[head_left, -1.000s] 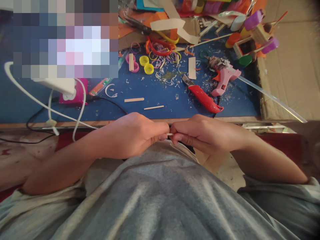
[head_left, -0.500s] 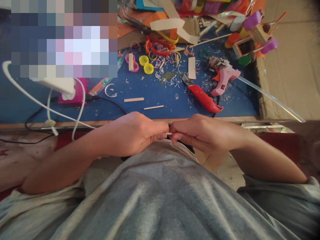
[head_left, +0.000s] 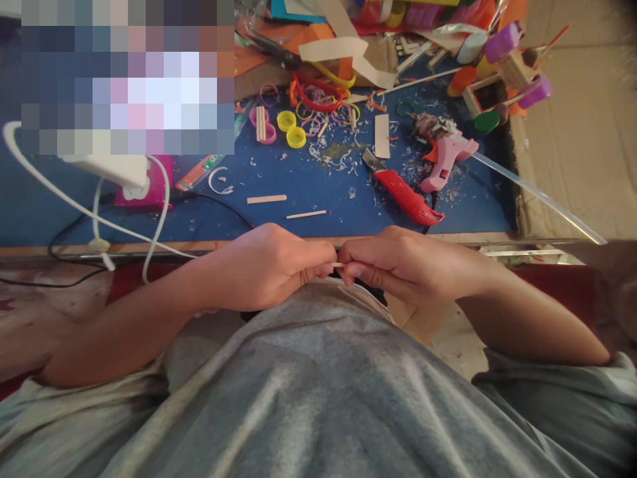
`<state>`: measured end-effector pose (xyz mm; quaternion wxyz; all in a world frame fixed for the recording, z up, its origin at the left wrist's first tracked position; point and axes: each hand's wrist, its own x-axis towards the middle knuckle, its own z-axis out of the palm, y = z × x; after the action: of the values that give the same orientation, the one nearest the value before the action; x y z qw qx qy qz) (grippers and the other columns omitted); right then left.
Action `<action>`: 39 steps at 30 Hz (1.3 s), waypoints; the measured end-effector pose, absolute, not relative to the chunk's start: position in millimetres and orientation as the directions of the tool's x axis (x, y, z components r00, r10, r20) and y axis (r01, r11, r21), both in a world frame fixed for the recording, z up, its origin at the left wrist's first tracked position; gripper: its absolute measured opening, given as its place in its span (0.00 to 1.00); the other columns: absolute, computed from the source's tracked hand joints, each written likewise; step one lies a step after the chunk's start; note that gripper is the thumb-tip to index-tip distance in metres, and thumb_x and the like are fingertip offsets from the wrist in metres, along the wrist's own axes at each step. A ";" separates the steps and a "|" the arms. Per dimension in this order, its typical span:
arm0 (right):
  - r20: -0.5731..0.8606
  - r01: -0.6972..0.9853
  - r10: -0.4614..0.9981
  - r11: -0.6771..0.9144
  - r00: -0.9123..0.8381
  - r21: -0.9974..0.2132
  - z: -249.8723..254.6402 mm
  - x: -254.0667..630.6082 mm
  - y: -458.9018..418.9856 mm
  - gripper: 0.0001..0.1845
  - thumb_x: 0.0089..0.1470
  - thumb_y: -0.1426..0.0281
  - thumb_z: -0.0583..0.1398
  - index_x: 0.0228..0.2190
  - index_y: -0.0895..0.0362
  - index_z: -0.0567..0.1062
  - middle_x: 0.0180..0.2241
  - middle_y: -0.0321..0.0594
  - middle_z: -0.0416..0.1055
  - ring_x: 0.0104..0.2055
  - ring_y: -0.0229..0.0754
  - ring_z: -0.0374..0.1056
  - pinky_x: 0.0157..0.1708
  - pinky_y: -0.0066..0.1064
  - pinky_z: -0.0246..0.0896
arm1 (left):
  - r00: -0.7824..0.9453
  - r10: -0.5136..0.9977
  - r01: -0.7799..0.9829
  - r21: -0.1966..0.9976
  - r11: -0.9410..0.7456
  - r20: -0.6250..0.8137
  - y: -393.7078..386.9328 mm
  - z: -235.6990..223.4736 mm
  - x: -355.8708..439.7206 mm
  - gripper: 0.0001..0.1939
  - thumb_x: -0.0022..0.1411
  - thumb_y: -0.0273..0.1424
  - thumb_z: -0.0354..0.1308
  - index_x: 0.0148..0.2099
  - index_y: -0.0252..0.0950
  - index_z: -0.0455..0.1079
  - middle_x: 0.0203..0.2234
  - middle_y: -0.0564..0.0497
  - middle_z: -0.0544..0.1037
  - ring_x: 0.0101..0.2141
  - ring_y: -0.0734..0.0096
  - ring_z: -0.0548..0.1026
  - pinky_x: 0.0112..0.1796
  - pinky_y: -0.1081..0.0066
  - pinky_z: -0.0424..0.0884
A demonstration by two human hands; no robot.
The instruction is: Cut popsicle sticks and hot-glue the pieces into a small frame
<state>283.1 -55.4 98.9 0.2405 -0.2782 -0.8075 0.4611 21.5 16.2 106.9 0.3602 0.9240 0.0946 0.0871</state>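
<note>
While left hand (head_left: 266,267) and right hand (head_left: 405,262) pinch one pale stick (head_left: 338,265) between them, uneven pressure could snap it.

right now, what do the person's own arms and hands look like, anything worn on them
The left hand and right hand are ungloved, with no watch or bracelet showing. The left forearm and right forearm are bare too. The left sleeve and right sleeve are loose, grey, and end near the elbows, matching the plain grey shirt.
</note>
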 end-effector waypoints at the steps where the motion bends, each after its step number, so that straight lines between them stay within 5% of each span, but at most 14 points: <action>1: 0.135 0.226 0.672 0.422 -0.728 -0.878 98.8 282.9 -55.6 0.14 0.82 0.68 0.55 0.38 0.55 0.71 0.29 0.29 0.68 0.27 0.31 0.58 0.30 0.25 0.54 | 0.967 0.236 0.107 0.677 -0.728 0.101 16.3 106.7 21.6 0.13 0.83 0.28 0.53 0.40 0.39 0.70 0.24 0.58 0.72 0.23 0.74 0.69 0.28 0.72 0.59; 10: 0.104 0.253 0.687 0.399 -0.720 -0.882 97.2 284.3 -55.6 0.17 0.82 0.64 0.54 0.37 0.54 0.70 0.28 0.29 0.68 0.26 0.31 0.58 0.30 0.26 0.54 | 0.965 0.222 0.076 0.654 -0.753 0.143 17.2 102.5 21.8 0.15 0.84 0.27 0.52 0.40 0.37 0.73 0.25 0.57 0.77 0.24 0.75 0.73 0.28 0.74 0.62; 16: -0.019 0.507 0.792 0.373 -0.611 -0.777 101.8 282.2 -57.9 0.13 0.79 0.68 0.55 0.40 0.55 0.76 0.30 0.35 0.78 0.28 0.36 0.68 0.31 0.29 0.54 | 0.932 0.264 0.191 0.283 -0.940 0.249 11.6 101.6 25.3 0.17 0.84 0.28 0.51 0.40 0.36 0.74 0.26 0.54 0.80 0.25 0.68 0.77 0.30 0.66 0.62; 21: 0.072 0.584 0.837 0.437 -0.542 -0.684 106.4 277.9 -63.4 0.15 0.79 0.66 0.57 0.40 0.57 0.79 0.26 0.34 0.74 0.27 0.37 0.67 0.29 0.29 0.52 | 0.921 0.314 0.271 0.200 -0.941 0.230 3.8 109.2 26.7 0.17 0.85 0.29 0.50 0.40 0.36 0.74 0.29 0.53 0.82 0.28 0.65 0.79 0.33 0.65 0.66; 39: 0.240 0.513 0.790 0.564 -0.565 -0.648 106.3 276.9 -71.8 0.15 0.82 0.64 0.56 0.46 0.56 0.81 0.32 0.37 0.84 0.30 0.39 0.77 0.32 0.29 0.61 | 0.930 0.331 0.217 0.484 -0.848 0.163 -0.2 120.6 20.0 0.14 0.86 0.31 0.53 0.42 0.37 0.73 0.25 0.56 0.77 0.24 0.71 0.75 0.27 0.68 0.59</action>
<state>276.9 -71.8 106.3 0.2625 -0.3856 -0.8443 0.2637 20.0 -0.2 120.6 0.2356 0.9535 0.1435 0.1210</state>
